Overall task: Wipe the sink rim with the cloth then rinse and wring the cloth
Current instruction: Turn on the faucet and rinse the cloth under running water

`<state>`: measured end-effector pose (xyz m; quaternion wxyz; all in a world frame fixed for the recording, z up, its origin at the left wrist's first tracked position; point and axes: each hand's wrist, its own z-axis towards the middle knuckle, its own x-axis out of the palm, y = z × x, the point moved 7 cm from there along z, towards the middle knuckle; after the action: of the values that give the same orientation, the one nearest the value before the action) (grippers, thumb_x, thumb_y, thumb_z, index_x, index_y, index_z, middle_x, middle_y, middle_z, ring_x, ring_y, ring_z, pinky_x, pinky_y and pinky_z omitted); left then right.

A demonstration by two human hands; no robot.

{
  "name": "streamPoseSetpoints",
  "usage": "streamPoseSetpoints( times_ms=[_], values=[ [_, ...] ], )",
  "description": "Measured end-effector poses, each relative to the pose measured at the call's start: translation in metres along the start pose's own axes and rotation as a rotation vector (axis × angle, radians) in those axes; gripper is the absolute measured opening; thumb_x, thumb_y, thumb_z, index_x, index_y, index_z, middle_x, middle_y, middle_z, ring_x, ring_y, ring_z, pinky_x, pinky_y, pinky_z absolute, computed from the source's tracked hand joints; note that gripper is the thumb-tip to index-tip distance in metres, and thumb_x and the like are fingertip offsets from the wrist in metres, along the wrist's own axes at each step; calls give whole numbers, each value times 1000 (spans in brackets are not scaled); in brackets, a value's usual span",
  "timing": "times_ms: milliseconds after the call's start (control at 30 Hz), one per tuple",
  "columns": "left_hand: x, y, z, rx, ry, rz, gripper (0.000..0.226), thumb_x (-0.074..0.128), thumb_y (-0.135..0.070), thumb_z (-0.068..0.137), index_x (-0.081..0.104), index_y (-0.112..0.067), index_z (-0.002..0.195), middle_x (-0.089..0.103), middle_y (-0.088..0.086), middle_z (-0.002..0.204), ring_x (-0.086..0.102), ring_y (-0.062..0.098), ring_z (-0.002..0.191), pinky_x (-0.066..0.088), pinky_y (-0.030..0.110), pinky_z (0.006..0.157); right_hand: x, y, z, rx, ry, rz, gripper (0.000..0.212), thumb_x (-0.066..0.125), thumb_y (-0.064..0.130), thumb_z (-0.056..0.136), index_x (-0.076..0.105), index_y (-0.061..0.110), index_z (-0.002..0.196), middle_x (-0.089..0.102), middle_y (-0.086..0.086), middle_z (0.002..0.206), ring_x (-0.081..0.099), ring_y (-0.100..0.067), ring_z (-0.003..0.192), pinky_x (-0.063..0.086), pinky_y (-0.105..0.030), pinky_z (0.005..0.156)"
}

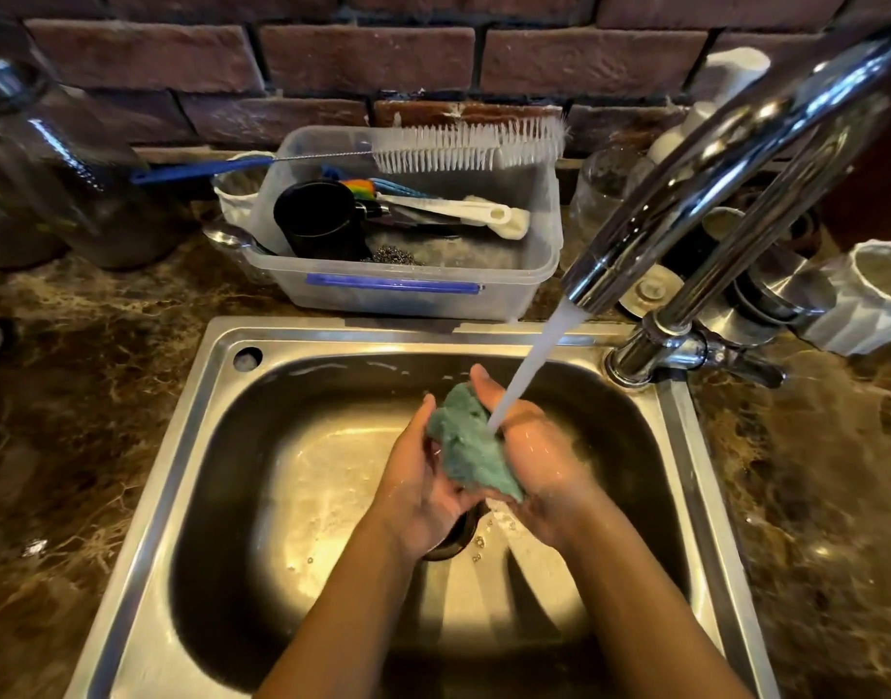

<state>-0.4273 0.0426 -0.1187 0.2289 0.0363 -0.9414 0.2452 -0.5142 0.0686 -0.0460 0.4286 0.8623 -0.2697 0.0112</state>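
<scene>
A bunched teal cloth [466,443] is pressed between my two palms over the middle of the steel sink [191,411]. My left hand [418,476] holds its left side and my right hand [534,456] holds its right side. Water [534,365] runs from the chrome faucet [710,184] at the upper right and lands on the cloth where it meets my right palm. Drops fall from the cloth toward the drain [456,539], which my hands partly hide. The sink basin is wet.
A clear plastic tub [534,274] with a black cup [317,219], utensils and a white bottle brush [463,143] stands behind the sink. Glass jars [55,169] stand at the left, white cups [867,295] at the right. Brown marble counter [80,396] surrounds the sink; a brick wall is behind.
</scene>
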Motion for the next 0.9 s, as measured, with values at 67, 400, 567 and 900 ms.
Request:
streamPoseSetpoints(
  times_ms=[67, 400, 567, 900],
  values=[
    [4, 1, 0, -30, -5, -36, 48, 56, -51, 90, 71, -6, 99, 70, 9, 75, 55, 12, 42, 42, 20, 40, -22, -3, 11, -49, -135, -145, 31, 57, 45, 98, 71, 19, 87, 77, -5, 85, 73, -16, 80, 57, -31, 75],
    [17, -24, 2, 324, -330, 247, 35, 52, -39, 102, 65, -8, 94, 66, 13, 86, 71, 30, 83, 57, 34, 70, -5, -27, 9, -238, -300, -126, 35, 55, 48, 97, 74, 23, 83, 76, 2, 79, 74, -15, 81, 61, -31, 74],
    [34, -13, -5, 172, -136, 118, 29, 54, -39, 99, 67, -13, 99, 70, 10, 90, 69, 21, 82, 57, 37, 78, -34, -27, 24, -249, -485, -141, 29, 54, 39, 101, 69, 28, 79, 71, 2, 77, 69, -15, 77, 57, -29, 71],
    [20, -5, 5, 176, -139, 118, 33, 53, -37, 99, 73, -13, 89, 71, 7, 80, 67, 21, 79, 52, 34, 73, -26, -21, 24, -332, -487, -201, 38, 63, 33, 97, 64, 32, 60, 69, 10, 69, 68, -9, 71, 57, -31, 72]
  ],
)
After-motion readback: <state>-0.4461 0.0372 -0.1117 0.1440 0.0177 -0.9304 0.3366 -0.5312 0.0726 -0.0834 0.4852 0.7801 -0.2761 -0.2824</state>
